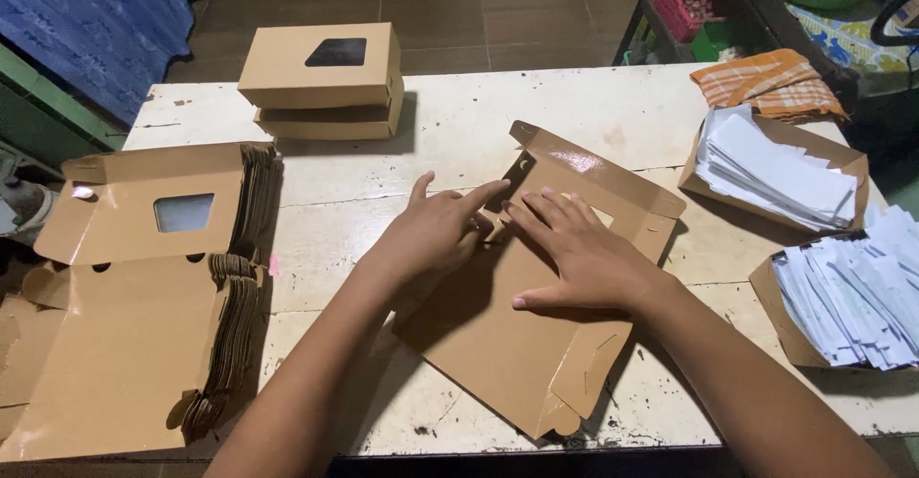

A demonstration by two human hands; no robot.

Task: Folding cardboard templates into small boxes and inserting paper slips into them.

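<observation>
Both my hands lie flat and open on the box blank [517, 334], which rests unfolded on the table [613, 105] in front of me: my left hand [436, 234] presses its left edge with the forefinger stretched toward the window cut-out, my right hand [574, 253] is spread over the middle, and neither grips anything. The card looks light, thin and stiff along its panels but ready to bend at the creases, so I judge it best held at the fold lines and edges, away from the window film [579, 160], which looks easy to dent. The stack [144, 296] of blanks lies well apart at my left.
</observation>
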